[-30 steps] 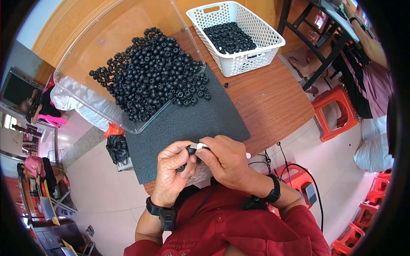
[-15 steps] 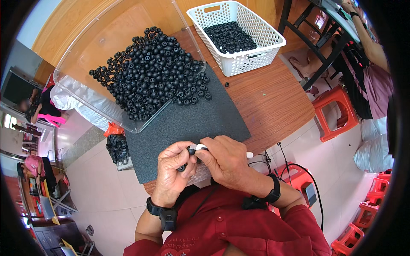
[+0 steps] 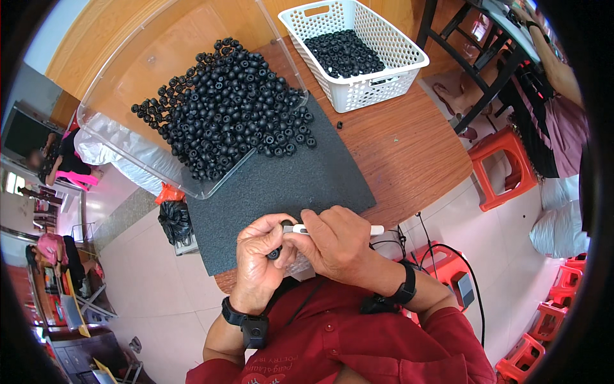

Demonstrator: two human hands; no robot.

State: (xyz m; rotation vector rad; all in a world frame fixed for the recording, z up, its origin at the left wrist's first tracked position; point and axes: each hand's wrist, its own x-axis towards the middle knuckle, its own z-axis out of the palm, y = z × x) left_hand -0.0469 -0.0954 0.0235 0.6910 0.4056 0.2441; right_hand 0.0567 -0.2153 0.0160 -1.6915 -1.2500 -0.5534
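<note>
A small black round piece (image 3: pixel 286 224) sits at the fingertips of the left hand (image 3: pixel 257 255), above the near edge of the table (image 3: pixel 422 144); a second black piece (image 3: pixel 274 253) is tucked lower in that hand's curled fingers. The right hand (image 3: pixel 338 243), just beside it, is closed around a slim white tool (image 3: pixel 377 230), whose tip meets the upper piece. The two hands nearly touch. Small lettering (image 3: pixel 280 367) marks the wearer's dark red shirt (image 3: pixel 313 349), upside down here.

Heaped black parts (image 3: pixel 227 109) and plastic stools (image 3: pixel 520 159) suggest a workshop
</note>
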